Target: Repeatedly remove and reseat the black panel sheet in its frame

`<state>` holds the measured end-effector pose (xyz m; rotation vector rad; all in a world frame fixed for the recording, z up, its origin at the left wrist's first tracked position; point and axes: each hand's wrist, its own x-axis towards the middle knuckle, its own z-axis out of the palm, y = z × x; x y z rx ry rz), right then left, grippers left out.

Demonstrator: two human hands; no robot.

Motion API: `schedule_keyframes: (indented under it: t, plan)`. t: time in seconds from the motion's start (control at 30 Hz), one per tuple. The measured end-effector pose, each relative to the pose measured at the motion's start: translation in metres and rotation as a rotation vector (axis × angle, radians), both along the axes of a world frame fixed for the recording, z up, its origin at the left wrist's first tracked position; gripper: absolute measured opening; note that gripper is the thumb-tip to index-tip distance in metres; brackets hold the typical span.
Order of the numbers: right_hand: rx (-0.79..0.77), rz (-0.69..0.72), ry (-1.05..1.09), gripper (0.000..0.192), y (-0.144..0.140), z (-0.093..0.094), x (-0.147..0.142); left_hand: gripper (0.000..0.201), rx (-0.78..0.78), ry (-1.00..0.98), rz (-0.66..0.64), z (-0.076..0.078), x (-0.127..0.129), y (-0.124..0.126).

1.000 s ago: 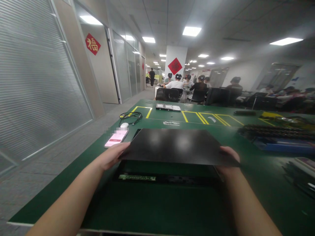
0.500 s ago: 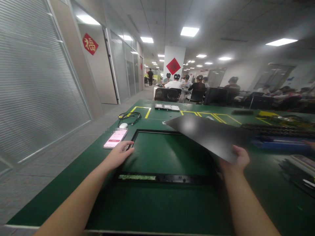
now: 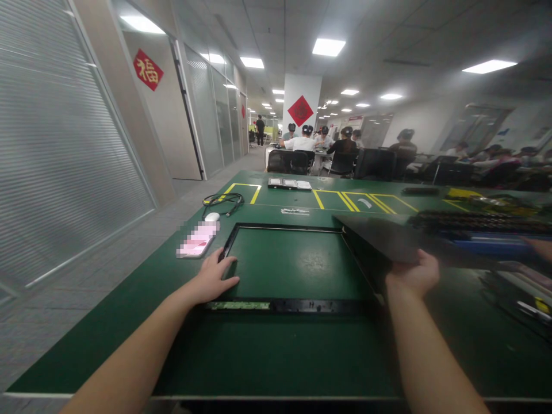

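A black rectangular frame [image 3: 293,227], like a monitor bezel, lies on the green table. A green circuit strip [image 3: 241,306] sits in its near rail. My left hand [image 3: 211,277] rests across the frame's left rail with thumb and fingers apart. To the right, my right hand [image 3: 413,275] grips the edge of a thin dark sheet [image 3: 379,237], with the thumb on top and the other fingers underneath. The sheet is tilted over the frame's right side and hides part of that rail. Its far left corner is near the frame's far right corner.
A phone [image 3: 198,238], a white mouse [image 3: 211,217] and a coiled black cable [image 3: 224,201] lie left of the frame. Drives [image 3: 288,184] stand farther back. At right are a blue object [image 3: 478,244] and blurred parts. Several people sit beyond the table.
My right hand has swung the sheet rightward and lowered it, uncovering the frame's far right corner. My left hand stays at the left rail, its thumb spread wider. The view has shifted slightly.
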<state>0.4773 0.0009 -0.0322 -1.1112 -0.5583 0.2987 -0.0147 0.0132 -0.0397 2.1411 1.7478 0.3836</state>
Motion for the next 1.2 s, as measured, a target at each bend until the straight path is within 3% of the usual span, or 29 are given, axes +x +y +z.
schedule_keyframes:
  t: [0.1,0.33,1.2]
  plan:
    - [0.104,-0.123,0.205,0.022,0.001,0.001,-0.009,0.072,0.007,0.017,0.001,0.0,0.001,0.0]
    - [0.202,-0.26,0.527,0.023,0.005,0.006,-0.02,0.072,-0.048,0.128,-0.005,0.007,0.006,-0.003]
    - [-0.094,-0.238,0.699,0.02,0.01,-0.021,0.013,0.071,-0.033,0.171,-0.032,0.004,0.005,-0.001]
